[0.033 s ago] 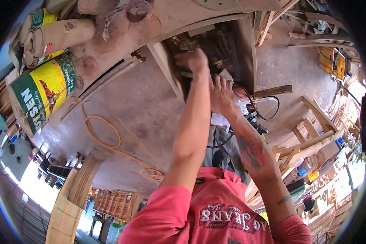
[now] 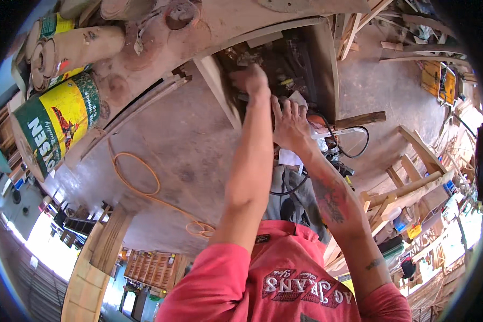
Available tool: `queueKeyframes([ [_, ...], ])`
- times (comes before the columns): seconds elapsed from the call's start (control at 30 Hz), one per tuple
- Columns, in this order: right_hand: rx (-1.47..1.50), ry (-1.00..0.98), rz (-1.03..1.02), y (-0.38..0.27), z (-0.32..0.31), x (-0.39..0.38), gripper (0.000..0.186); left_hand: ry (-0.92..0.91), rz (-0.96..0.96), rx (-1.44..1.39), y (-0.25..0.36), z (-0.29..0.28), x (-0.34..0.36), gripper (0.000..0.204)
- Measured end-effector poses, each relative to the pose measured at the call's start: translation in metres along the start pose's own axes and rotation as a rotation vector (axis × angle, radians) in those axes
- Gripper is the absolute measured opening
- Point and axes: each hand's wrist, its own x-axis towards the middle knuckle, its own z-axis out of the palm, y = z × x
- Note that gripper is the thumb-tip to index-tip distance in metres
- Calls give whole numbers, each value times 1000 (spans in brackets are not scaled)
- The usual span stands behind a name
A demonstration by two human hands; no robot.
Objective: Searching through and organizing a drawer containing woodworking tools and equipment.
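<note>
A wooden drawer (image 2: pixel 327 70) stands pulled out under the dusty tabletop, with a dark jumble of small things inside. My left hand (image 2: pixel 251 80) reaches into its left half; motion smears the fingers, and I cannot tell whether they hold anything. Among the clutter lies a small yellow item (image 2: pixel 287 83). My right hand (image 2: pixel 292 127) rests at the drawer's near edge, fingers stretched and apart, with nothing seen in it. Beside its fingertips is a pale scrap (image 2: pixel 298 99). A white sheet (image 2: pixel 290 158) shows below that hand.
A green-and-yellow can (image 2: pixel 59 123) and rolled brown sheets (image 2: pixel 80 51) sit on the tabletop (image 2: pixel 225 24) at left. An orange hose (image 2: pixel 154 197) coils on the floor. Right of the drawer are a black cord (image 2: pixel 366 145) and a wood strip (image 2: pixel 360 120); lumber (image 2: pixel 408 188) is stacked farther right.
My left hand and forearm have shifted slightly left within the drawer. Between my hands the gap is a little wider. My right hand has barely moved.
</note>
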Motion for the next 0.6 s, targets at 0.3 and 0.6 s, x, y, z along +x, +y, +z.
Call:
queueKeyframes([
  [0.3,40,351,-66,52,36,-37,66,-571,234,266,105,40,-158,41],
  [0.6,-28,-53,239,18,35,-8,65,-524,611,-122,126,-43,-237,38],
])
